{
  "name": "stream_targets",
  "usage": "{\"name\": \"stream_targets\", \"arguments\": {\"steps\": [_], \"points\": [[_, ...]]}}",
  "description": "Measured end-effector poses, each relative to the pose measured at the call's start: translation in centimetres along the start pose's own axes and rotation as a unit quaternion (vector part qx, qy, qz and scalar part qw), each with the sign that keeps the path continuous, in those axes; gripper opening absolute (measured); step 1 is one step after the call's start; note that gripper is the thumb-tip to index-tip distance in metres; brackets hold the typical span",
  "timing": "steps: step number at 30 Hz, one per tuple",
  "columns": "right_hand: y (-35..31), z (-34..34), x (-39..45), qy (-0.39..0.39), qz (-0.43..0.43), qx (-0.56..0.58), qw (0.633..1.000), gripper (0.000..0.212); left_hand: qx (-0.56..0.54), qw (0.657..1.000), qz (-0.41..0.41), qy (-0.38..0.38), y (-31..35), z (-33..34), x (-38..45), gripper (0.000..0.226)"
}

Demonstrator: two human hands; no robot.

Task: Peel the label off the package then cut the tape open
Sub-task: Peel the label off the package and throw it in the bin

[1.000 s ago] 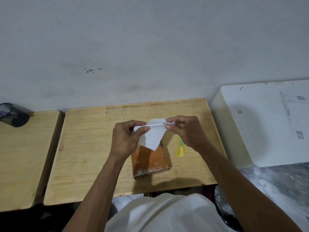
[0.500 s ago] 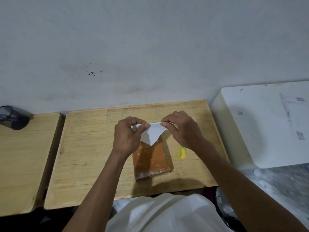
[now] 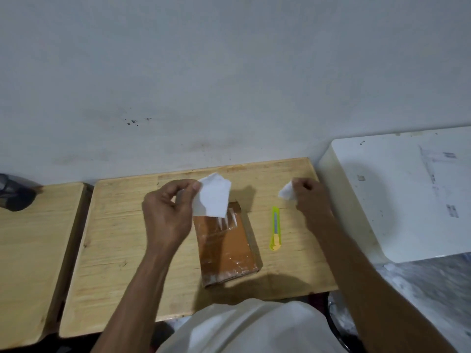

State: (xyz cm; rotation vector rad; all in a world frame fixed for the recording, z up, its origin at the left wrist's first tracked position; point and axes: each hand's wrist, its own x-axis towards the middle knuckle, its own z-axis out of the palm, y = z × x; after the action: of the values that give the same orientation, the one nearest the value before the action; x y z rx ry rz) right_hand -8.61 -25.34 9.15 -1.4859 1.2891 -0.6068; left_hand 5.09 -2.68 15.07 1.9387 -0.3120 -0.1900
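Note:
A brown cardboard package [image 3: 226, 248] wrapped in clear tape lies flat on the wooden table [image 3: 122, 250], near its front edge. My left hand [image 3: 168, 212] pinches a large white piece of the label [image 3: 212, 196] above the package's far end. Over to the right, my right hand [image 3: 309, 197] holds a smaller torn piece of label [image 3: 286, 193] above the table. A yellow-green utility knife [image 3: 275, 229] rests on the table right of the package, between it and my right forearm.
A white box-like surface [image 3: 397, 194] with faint label marks stands to the right of the table. A second wooden table [image 3: 33, 250] sits to the left with a dark cup [image 3: 12, 193] at its far edge. A grey wall rises behind.
The label, held between both hands before, has come apart into two pieces. My right hand has moved right with the small piece; the left keeps the large one.

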Motion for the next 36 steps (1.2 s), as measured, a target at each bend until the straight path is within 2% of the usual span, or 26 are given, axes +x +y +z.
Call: {"name": "stream_targets", "arguments": {"steps": [3,6,9,14,17,20,22,26,28,30,32,34,36], "points": [[-1.8,-1.9,-0.8,-0.078,-0.068,0.023,0.994,0.011,0.028,0.998,0.018,-0.045,-0.1,0.2,1.6,0.008],[-4.7,-0.3,-4.4,-0.191,-0.193,0.012,0.962,0.007,0.063,0.991,0.03,-0.111,0.3,2.8,1.1,0.012],[-5.2,2.1,-5.7,-0.195,-0.3,-0.086,0.93,0.007,0.036,0.986,0.059,-0.151,0.5,3.7,0.0,0.014],[-4.1,2.4,-5.2,-0.183,-0.317,-0.09,0.926,0.009,0.019,0.984,0.072,-0.162,0.6,4.2,-0.5,0.011],[-3.8,1.9,-5.1,-0.209,-0.325,-0.135,0.912,0.009,0.064,0.98,0.081,-0.168,0.5,4.4,-0.6,0.008],[-3.2,1.6,-5.6,-0.205,-0.303,-0.175,0.914,0.01,0.131,0.967,0.129,-0.175,0.9,4.5,-1.2,0.011],[-2.8,1.4,-6.3,-0.177,-0.265,-0.157,0.935,0.013,0.137,0.965,0.167,-0.146,0.6,5.0,-1.9,0.011],[-1.6,1.4,-7.1,-0.105,-0.11,-0.089,0.984,0.015,0.128,0.968,0.188,-0.105,0.1,6.9,-4.2,0.013],[-0.1,0.3,-6.1,-0.026,0.003,-0.008,1.0,0.017,0.092,0.974,0.189,-0.086,1.0,7.1,-5.3,0.013],[1.7,-2.8,-4.6,0.07,0.079,0.055,0.993,0.02,0.046,0.983,0.173,-0.043,1.7,6.9,-5.5,0.011],[3.1,-6.4,-3.6,0.103,0.089,0.042,0.99,0.021,0.022,0.991,0.128,-0.032,1.1,7.1,-4.8,0.014],[4.0,-8.8,-3.4,0.108,0.074,0.025,0.991,0.018,0.032,0.994,0.087,-0.062,0.2,7.8,-4.3,0.02],[4.5,-10.1,-3.7,0.117,0.057,0.015,0.991,0.014,0.044,0.991,0.088,-0.089,0.3,8.7,-5.0,0.018]]}}
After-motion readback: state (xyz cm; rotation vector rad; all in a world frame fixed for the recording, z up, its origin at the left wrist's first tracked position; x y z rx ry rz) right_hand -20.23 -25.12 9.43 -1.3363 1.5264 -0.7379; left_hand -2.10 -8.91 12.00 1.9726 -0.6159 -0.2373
